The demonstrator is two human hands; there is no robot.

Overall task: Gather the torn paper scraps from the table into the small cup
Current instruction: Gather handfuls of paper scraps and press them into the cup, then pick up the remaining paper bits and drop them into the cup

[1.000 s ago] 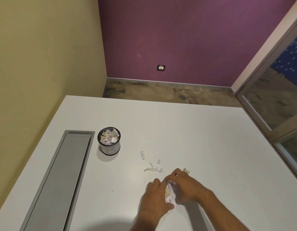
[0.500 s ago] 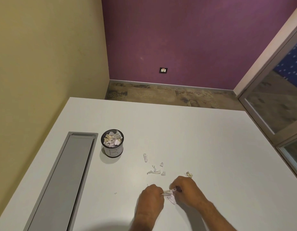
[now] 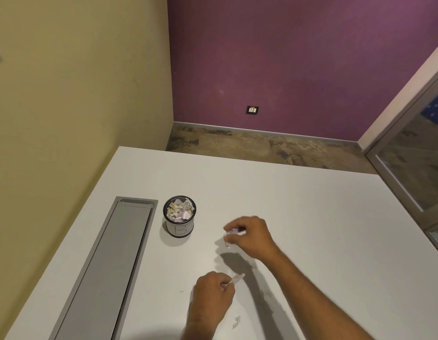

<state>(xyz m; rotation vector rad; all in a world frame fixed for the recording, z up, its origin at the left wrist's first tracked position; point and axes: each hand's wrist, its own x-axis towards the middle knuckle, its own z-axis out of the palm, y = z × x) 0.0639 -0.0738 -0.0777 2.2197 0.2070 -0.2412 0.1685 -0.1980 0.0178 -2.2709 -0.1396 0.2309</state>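
A small dark-rimmed cup point(image 3: 179, 230) marked "B" stands on the white table point(image 3: 299, 217), heaped with torn paper scraps point(image 3: 179, 211). My right hand point(image 3: 252, 236) hovers right of the cup, its fingertips pinching a small bundle of scraps point(image 3: 231, 235). Nearer to me, my left hand point(image 3: 211, 296) pinches one thin scrap point(image 3: 237, 278) that sticks out to the right. A loose scrap point(image 3: 236, 322) lies on the table near my left wrist, and a tiny fleck point(image 3: 181, 291) lies left of that hand.
A long grey recessed cable tray point(image 3: 109, 266) runs along the table's left side, just left of the cup. A yellow wall stands to the left, a purple wall behind, and a glass partition point(image 3: 414, 168) on the right.
My hands have parted. The right hand has lifted and moved up toward the cup with scraps, while the left stays near me holding one scrap. The camera has tilted slightly.
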